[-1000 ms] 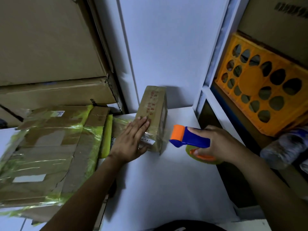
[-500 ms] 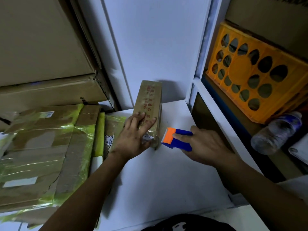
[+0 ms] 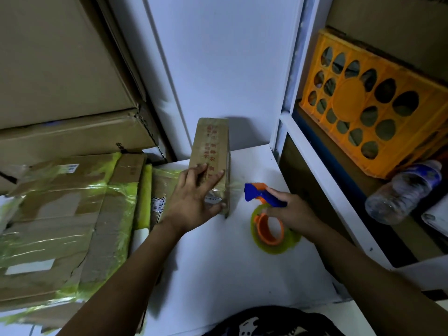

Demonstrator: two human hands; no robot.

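Note:
A small brown cardboard box (image 3: 213,139) with red print stands on the white table (image 3: 218,270), against the wall. My left hand (image 3: 194,200) lies flat on the box's near end, fingers spread over its top, thumb at the front edge. My right hand (image 3: 291,209) grips the blue and orange tape dispenser (image 3: 260,194) just right of the box. Its roll of clear yellowish tape (image 3: 275,231) hangs below my hand. A thin strip of clear tape runs from the dispenser's head to the box's right side.
Flattened cartons wrapped in yellow-green tape (image 3: 60,214) lie stacked at the left, under large cardboard boxes (image 3: 60,69). A white shelf frame (image 3: 322,170) borders the table on the right. It holds an orange plastic crate (image 3: 373,105) and a lying plastic water bottle (image 3: 407,190).
My right hand has pulled the dispenser away from the box toward the right and tilted it, so the tape roll shows. My left hand stays on the box.

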